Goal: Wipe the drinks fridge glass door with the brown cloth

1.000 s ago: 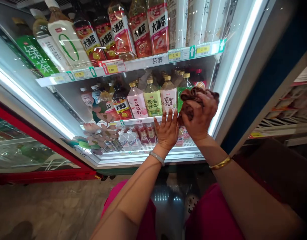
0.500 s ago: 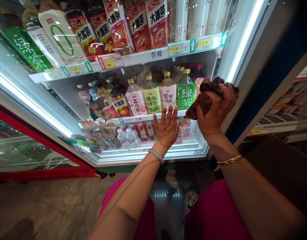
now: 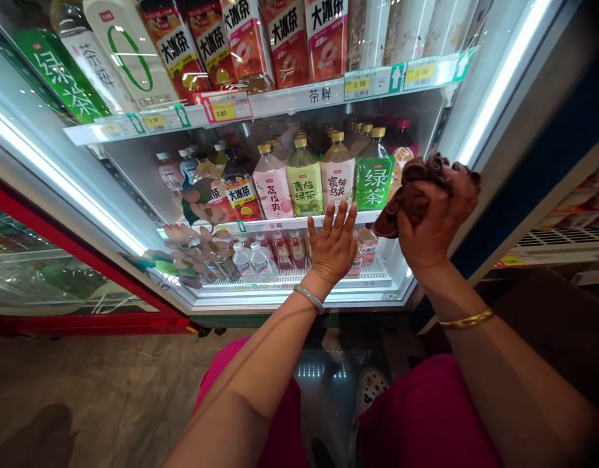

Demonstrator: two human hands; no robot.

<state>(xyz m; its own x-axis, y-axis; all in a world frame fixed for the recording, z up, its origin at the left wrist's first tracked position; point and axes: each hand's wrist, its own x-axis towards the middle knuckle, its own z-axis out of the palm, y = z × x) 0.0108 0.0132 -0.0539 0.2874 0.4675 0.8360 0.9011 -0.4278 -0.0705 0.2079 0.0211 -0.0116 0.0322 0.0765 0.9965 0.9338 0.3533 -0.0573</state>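
Note:
Fingers spread, my left hand (image 3: 332, 246) lies flat against the glass door of a lit drinks fridge, in front of the middle shelf's edge. My right hand (image 3: 433, 218) is closed on a crumpled brown cloth (image 3: 410, 198), held up at the right side of the door. Behind the glass, a green-labelled bottle (image 3: 374, 170) stands just left of the cloth. A pale pink-labelled bottle (image 3: 338, 170) and a yellow-green one (image 3: 304, 179) stand above my left fingers.
Larger bottles and red cartons (image 3: 287, 42) fill the upper shelf, with price tags (image 3: 360, 84) along its edge. Small clear bottles (image 3: 253, 261) stand on the bottom rack. A flower decal (image 3: 194, 250) is on the left. A red-framed cooler (image 3: 84, 324) adjoins at left; shelving (image 3: 562, 237) stands at right.
The view has shifted, so the fridge and both hands appear farther right. My left hand stays flat on the glass, and my right hand keeps hold of the cloth.

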